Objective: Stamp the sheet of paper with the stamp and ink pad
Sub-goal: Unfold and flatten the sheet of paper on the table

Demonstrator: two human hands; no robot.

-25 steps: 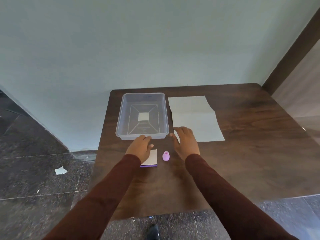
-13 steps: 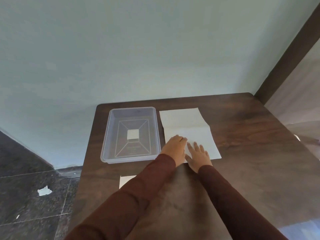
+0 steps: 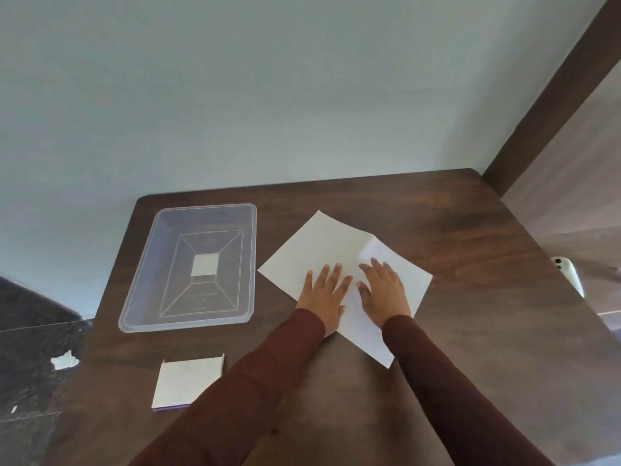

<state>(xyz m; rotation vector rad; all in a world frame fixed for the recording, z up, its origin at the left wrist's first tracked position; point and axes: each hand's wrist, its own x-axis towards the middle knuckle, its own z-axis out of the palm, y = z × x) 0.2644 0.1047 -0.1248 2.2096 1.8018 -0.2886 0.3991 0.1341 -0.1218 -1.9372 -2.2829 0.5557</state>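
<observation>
A white sheet of paper point(image 3: 322, 247) lies turned at an angle on the dark wooden table point(image 3: 453, 230). My left hand point(image 3: 324, 290) and my right hand point(image 3: 383, 290) both press flat on it, fingers spread, side by side. Near the table's front left lies the ink pad point(image 3: 186, 381), a flat square with a white top and a purple edge, partly covered by my left sleeve. The pink stamp is hidden from view.
A clear plastic tray point(image 3: 141, 280) with a white square label at its bottom stands at the table's left. A white object point(image 3: 569, 274) shows at the right edge. The wall runs close behind the table, and dark floor lies to the left.
Both hands went from the ink pad and stamp up to the paper and turned it clockwise to an angle. The view shifted, and my sleeve now hides the stamp.
</observation>
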